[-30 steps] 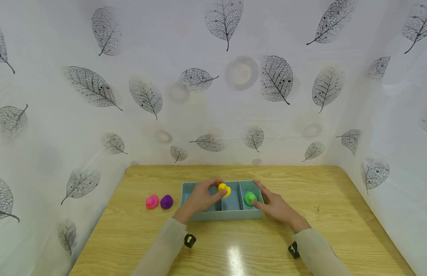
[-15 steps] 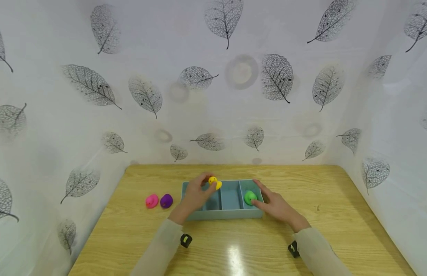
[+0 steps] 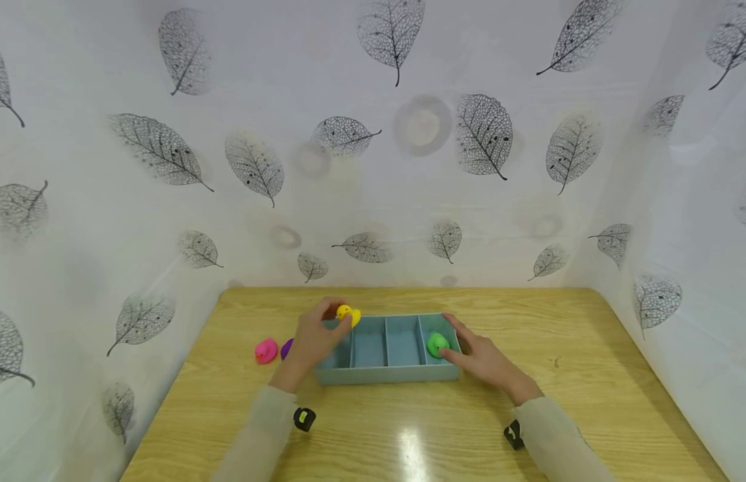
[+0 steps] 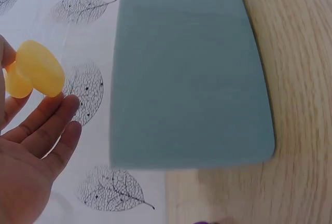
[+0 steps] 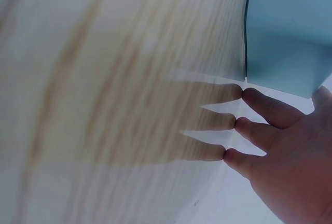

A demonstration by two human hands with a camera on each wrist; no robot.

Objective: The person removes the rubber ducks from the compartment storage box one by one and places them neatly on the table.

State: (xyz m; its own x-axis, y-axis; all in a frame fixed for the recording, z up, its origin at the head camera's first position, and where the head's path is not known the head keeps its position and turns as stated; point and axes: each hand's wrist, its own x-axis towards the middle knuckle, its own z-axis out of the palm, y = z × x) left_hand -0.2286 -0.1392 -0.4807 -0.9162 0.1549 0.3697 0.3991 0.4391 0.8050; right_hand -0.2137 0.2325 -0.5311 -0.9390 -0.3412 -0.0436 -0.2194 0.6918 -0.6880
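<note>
Between the thumb and fingers of my left hand (image 3: pixel 313 339), a yellow rubber duck (image 3: pixel 349 315) is pinched above the far left corner of a blue-grey divided box (image 3: pixel 388 374). The left wrist view shows the duck (image 4: pixel 40 68) held at the fingertips, beside the box's outer wall (image 4: pixel 189 89). A green rubber duck (image 3: pixel 436 345) sits in the rightmost compartment. My right hand (image 3: pixel 484 362) grips the box's right end, its thumb over the rim by the green duck. In the right wrist view, other fingertips (image 5: pixel 251 95) touch the table outside the box.
On the table left of the box lie a pink rubber duck (image 3: pixel 266 351) and a purple duck (image 3: pixel 285 348), the latter partly behind my left hand. A white leaf-print curtain (image 3: pixel 373 194) surrounds the wooden table (image 3: pixel 499 314) at the back and sides.
My left hand has carried the yellow duck leftward, from over the box's middle to its far left corner, now partly covering the purple duck. My right hand and the box stay put.
</note>
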